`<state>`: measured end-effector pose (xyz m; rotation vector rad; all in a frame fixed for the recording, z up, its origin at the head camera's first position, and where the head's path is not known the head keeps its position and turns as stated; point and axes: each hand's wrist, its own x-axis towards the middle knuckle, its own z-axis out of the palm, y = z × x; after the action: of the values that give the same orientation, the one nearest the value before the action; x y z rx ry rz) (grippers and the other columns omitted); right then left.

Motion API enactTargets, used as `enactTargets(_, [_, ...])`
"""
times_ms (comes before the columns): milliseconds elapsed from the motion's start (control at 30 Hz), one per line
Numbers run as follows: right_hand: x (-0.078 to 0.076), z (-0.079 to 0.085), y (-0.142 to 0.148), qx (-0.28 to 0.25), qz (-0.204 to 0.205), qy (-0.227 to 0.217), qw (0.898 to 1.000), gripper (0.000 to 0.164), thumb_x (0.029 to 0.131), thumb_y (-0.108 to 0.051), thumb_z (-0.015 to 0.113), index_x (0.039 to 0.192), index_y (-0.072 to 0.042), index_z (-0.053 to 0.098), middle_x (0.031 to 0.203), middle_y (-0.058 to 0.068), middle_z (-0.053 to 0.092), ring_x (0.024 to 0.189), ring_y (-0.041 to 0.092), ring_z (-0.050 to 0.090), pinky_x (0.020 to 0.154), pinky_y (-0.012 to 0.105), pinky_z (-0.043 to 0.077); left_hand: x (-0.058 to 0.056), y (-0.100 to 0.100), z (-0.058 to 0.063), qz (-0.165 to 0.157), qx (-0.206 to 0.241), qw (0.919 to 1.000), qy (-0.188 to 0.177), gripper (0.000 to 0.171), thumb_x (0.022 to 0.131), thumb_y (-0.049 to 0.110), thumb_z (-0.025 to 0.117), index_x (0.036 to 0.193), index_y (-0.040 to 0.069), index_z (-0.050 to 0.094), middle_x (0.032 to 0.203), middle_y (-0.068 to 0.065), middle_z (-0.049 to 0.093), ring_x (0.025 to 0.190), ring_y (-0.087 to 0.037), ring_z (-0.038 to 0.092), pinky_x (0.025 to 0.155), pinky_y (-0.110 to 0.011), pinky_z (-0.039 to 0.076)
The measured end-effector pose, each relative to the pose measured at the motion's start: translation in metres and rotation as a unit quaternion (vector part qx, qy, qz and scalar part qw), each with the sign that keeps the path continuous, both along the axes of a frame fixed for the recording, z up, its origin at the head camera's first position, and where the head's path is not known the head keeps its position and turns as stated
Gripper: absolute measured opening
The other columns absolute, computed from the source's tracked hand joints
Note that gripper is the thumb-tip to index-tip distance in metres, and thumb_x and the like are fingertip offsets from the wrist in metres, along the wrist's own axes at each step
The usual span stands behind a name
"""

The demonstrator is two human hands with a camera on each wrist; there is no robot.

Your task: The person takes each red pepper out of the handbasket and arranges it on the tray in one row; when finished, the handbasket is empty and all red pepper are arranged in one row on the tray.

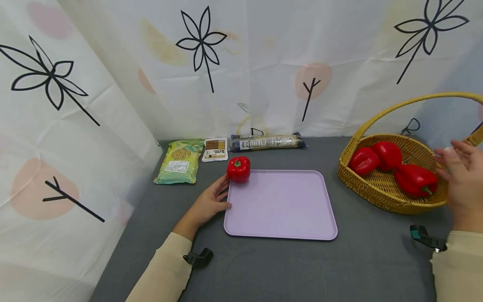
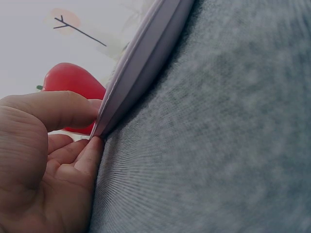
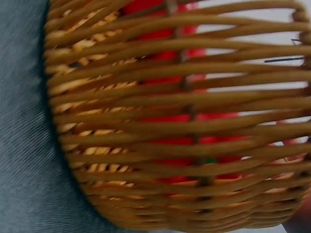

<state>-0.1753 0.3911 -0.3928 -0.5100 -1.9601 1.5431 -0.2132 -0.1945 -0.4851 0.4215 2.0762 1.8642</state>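
Observation:
My left hand (image 1: 205, 205) is at the left edge of a lilac tray (image 1: 283, 205), thumb and fingertips holding its rim; the left wrist view shows the thumb (image 2: 73, 109) against the edge. A red bell pepper (image 1: 238, 169) sits at the tray's far left corner. My right hand (image 1: 466, 180) is at the right side of a wicker basket (image 1: 388, 203), fingers loosely spread and holding nothing. Inside the basket lie red peppers: one on the left (image 1: 363, 161), one at the back (image 1: 388, 155) and one on the right (image 1: 416, 180). Basket weave (image 3: 170, 131) fills the right wrist view, partly hiding the peppers.
Behind the tray lie a green-yellow food bag (image 1: 180, 161), a small white and brown packet (image 1: 215, 149) and a long dark package (image 1: 268, 142). A tall handle (image 1: 411, 100) arches over the basket. Patterned white cloth (image 1: 264, 63) stands behind the grey tabletop (image 1: 264, 268).

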Motion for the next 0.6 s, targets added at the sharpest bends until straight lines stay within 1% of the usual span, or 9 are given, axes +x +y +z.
enactTargets(100, [0.001, -0.005, 0.003, 0.083, 0.012, -0.073, 0.994, 0.058, 0.115, -0.034, 0.054, 0.168, -0.021, 0.038, 0.133, -0.016, 0.055, 0.121, -0.001, 0.051, 0.12, 0.024, 0.032, 0.001, -0.001, 0.0, 0.0, -0.001, 1.0, -0.001, 0.1, 0.091, -0.02, 0.071, 0.173, 0.002, 0.017, 0.178, -0.014, 0.022, 0.162, -0.03, 0.025, 0.12, -0.039, 0.039])
enactTargets(133, [0.001, -0.006, 0.003, 0.103, 0.022, -0.088, 0.991, 0.061, 0.114, -0.036, 0.054, 0.17, -0.02, 0.035, 0.136, -0.012, 0.054, 0.124, 0.001, 0.05, 0.12, 0.025, 0.032, 0.001, -0.001, 0.0, 0.0, -0.001, 1.0, -0.001, 0.1, 0.091, -0.02, 0.071, 0.173, 0.002, 0.017, 0.178, -0.014, 0.022, 0.162, -0.03, 0.025, 0.12, -0.04, 0.039])
enactTargets(167, [0.001, -0.007, 0.004, 0.118, 0.036, -0.103, 0.987, 0.066, 0.113, -0.038, 0.055, 0.172, -0.018, 0.031, 0.14, -0.007, 0.054, 0.131, 0.007, 0.05, 0.121, 0.027, 0.032, 0.001, -0.001, 0.0, 0.0, -0.001, 1.0, -0.001, 0.1, 0.092, -0.02, 0.071, 0.173, 0.002, 0.018, 0.178, -0.014, 0.022, 0.162, -0.03, 0.025, 0.12, -0.04, 0.039])
enactTargets(233, [0.0, -0.009, 0.005, 0.153, 0.066, -0.13, 0.977, 0.076, 0.112, -0.042, 0.057, 0.173, -0.012, 0.024, 0.154, 0.011, 0.05, 0.144, 0.024, 0.047, 0.125, 0.035, 0.031, 0.001, -0.001, 0.0, 0.001, -0.002, 1.0, -0.001, 0.1, 0.092, -0.02, 0.071, 0.173, 0.002, 0.018, 0.178, -0.014, 0.022, 0.162, -0.03, 0.026, 0.12, -0.04, 0.039])
enactTargets(300, [-0.003, -0.011, 0.007, 0.182, 0.099, -0.155, 0.966, 0.085, 0.111, -0.044, 0.058, 0.174, -0.005, 0.018, 0.165, 0.029, 0.037, 0.154, 0.044, 0.035, 0.127, 0.054, 0.028, 0.001, -0.001, 0.0, 0.001, -0.003, 1.0, 0.001, 0.1, 0.092, -0.019, 0.071, 0.173, 0.002, 0.018, 0.178, -0.014, 0.022, 0.162, -0.03, 0.026, 0.12, -0.039, 0.039])
enactTargets(333, [-0.005, -0.011, 0.008, 0.196, 0.117, -0.168, 0.959, 0.089, 0.11, -0.045, 0.06, 0.173, -0.001, 0.014, 0.169, 0.036, 0.026, 0.155, 0.054, 0.028, 0.126, 0.064, 0.027, 0.001, -0.001, 0.0, 0.001, -0.004, 1.0, 0.001, 0.099, 0.092, -0.019, 0.071, 0.173, 0.002, 0.018, 0.178, -0.014, 0.022, 0.161, -0.03, 0.026, 0.12, -0.04, 0.039])
enactTargets(367, [-0.007, -0.012, 0.01, 0.211, 0.135, -0.179, 0.951, 0.093, 0.109, -0.045, 0.061, 0.172, 0.003, 0.012, 0.169, 0.04, 0.022, 0.153, 0.061, 0.024, 0.122, 0.072, 0.026, 0.001, -0.001, 0.0, 0.001, -0.004, 1.0, 0.002, 0.099, 0.092, -0.019, 0.071, 0.173, 0.001, 0.018, 0.178, -0.014, 0.022, 0.162, -0.03, 0.026, 0.12, -0.04, 0.039])
enactTargets(433, [-0.012, -0.014, 0.013, 0.251, 0.166, -0.194, 0.934, 0.099, 0.108, -0.042, 0.065, 0.169, 0.009, 0.008, 0.166, 0.045, 0.018, 0.149, 0.067, 0.022, 0.115, 0.082, 0.026, 0.001, -0.002, 0.0, 0.002, -0.005, 1.0, 0.003, 0.099, 0.092, -0.019, 0.071, 0.173, 0.001, 0.018, 0.178, -0.014, 0.023, 0.161, -0.03, 0.026, 0.12, -0.04, 0.04])
enactTargets(600, [-0.022, -0.02, 0.019, 0.356, 0.207, -0.227, 0.882, 0.107, 0.098, -0.026, 0.08, 0.164, 0.017, 0.006, 0.158, 0.053, 0.016, 0.14, 0.073, 0.019, 0.102, 0.089, 0.032, 0.001, -0.001, -0.001, 0.003, -0.004, 1.0, 0.001, 0.099, 0.092, -0.02, 0.071, 0.173, 0.002, 0.018, 0.178, -0.014, 0.023, 0.161, -0.03, 0.027, 0.12, -0.04, 0.04])
